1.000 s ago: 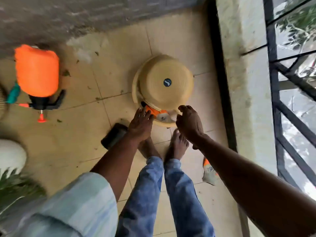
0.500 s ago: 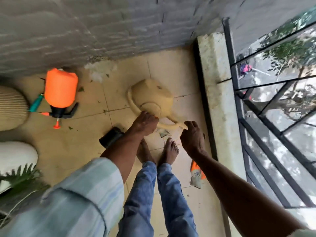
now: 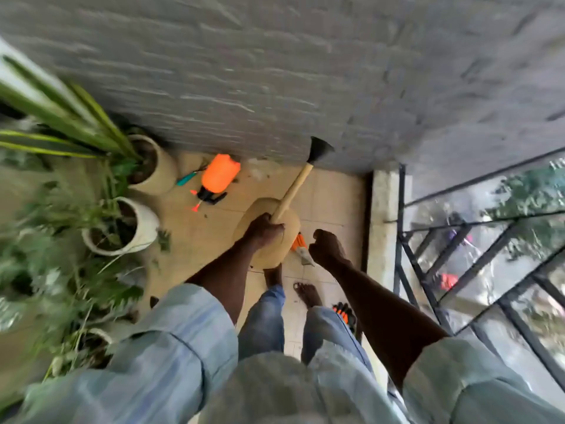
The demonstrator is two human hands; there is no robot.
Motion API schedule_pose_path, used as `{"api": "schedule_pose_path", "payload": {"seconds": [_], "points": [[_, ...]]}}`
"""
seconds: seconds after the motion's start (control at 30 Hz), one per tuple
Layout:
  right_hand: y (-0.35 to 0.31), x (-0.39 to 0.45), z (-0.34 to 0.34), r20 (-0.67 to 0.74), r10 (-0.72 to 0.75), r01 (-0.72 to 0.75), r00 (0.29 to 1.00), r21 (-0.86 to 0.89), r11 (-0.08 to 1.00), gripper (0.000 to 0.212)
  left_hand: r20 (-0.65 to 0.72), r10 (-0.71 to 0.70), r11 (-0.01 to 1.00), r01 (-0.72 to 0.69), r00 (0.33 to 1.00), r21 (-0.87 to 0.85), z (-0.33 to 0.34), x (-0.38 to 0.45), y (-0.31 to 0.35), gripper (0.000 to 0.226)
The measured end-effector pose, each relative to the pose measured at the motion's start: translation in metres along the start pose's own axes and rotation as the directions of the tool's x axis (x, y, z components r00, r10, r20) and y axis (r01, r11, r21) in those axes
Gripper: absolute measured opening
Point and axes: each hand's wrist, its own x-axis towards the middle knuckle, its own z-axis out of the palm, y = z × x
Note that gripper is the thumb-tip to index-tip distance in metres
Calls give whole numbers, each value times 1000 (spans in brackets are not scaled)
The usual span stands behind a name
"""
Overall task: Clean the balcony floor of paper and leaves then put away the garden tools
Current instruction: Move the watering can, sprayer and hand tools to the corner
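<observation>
Head view, looking down at a tiled balcony floor (image 3: pixel 330 194) beside a grey wall (image 3: pixel 275 71). Left hand (image 3: pixel 264 232): fingers curled around the beige watering can (image 3: pixel 275 249), gripping at the base of its long spout (image 3: pixel 293 189), which slants up and away and ends in a black rose (image 3: pixel 319 149). The can hangs clear of the floor in front of the person's bare feet. Right hand (image 3: pixel 325 247): closed in a loose fist, holding nothing visible. Between the can and the right hand, an orange-handled tool (image 3: pixel 301 247) lies on the tiles; its type cannot be told. An orange pressure sprayer (image 3: pixel 220 173) lies near the wall, just beside a beige plant pot (image 3: pixel 162 166). A white plant pot (image 3: pixel 143 224) stands nearer. A black railing (image 3: pixel 458 240) borders the right side.
</observation>
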Motion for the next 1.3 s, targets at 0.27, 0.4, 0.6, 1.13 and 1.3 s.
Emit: {"api": "schedule_pose_path", "payload": {"seconds": [0.27,0.4,0.6,1.13,1.3], "points": [[-47,-82,31,231,-338,403,912,-363,840,31,-317,-421,781,162,850,-603,13,-155,-116,44],[-57,-115,59,355,-392,526,848,-475,706,48,-294,-622,580,174,726,-796,46,-213,-168,35],[-83,-189,146,634,-479,782,607,-585,216,37,-101,-858,87,-51,503,-995,128,-289,-276,42],[-29,-520,490,972,-206,833,113,-206,-514,31,492,-850,-478,-669,189,-569,326,-568,-491,18],[6,-607,569,998,-63,804,-7,-32,-594,32,608,-768,-512,-764,201,-394,382,-625,-556,19]]}}
